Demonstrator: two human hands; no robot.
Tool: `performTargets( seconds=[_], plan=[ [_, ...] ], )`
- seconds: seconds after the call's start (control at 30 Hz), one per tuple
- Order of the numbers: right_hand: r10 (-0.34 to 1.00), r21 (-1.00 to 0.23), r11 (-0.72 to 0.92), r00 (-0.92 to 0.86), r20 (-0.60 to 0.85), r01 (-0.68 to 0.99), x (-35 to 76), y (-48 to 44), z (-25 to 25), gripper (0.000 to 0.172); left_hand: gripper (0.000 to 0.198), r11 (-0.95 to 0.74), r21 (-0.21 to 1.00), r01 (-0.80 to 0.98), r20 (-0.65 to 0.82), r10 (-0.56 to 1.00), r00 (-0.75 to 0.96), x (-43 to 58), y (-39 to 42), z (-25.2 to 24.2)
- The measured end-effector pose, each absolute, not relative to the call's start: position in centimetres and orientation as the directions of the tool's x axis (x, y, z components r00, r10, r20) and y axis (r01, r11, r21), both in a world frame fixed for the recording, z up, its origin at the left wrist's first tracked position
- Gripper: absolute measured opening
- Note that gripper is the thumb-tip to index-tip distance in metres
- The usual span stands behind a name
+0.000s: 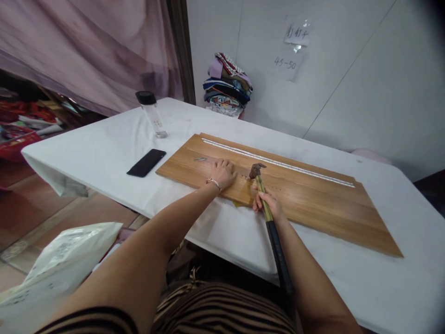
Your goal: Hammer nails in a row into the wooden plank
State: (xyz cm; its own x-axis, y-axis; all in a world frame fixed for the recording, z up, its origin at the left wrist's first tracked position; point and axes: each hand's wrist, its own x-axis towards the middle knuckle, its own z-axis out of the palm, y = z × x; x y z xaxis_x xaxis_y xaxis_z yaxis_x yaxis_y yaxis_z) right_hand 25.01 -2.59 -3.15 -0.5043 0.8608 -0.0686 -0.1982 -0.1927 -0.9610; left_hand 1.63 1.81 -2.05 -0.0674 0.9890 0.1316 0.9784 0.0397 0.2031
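My right hand (269,202) is wrapped round the upper part of a hammer's handle, below the head. The hammer (267,211) has a rusty claw head and a dark grip that reaches back toward my body. Its head is just above a wooden board (330,204). My left hand (223,173) lies on the board with its fingers stretched out, left of the hammer head. Between hand and hammer, small nails (245,177) appear to stand in the wood, too small to make out clearly. Several loose nails (200,159) lie beyond my left hand.
Two white measuring strips (278,161) run along the board's far side. On the white-covered table (104,144) are a black phone (146,163) and a clear bottle (153,116) with a black lid. Folded clothes (227,86) are stacked by the wall. A plastic bag (66,260) is at lower left.
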Motion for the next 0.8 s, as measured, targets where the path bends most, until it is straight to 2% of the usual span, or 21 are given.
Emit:
performTargets(
  seconds=[0.8],
  plan=[
    [0.871, -0.964, -0.181, -0.487, -0.066, -0.193, 24.77, -2.66, -2.93, 0.046, 0.04, 0.04, 0.201, 0.979, 0.128, 0.99, -0.067, 1.64, 1.78, -2.02]
  ],
)
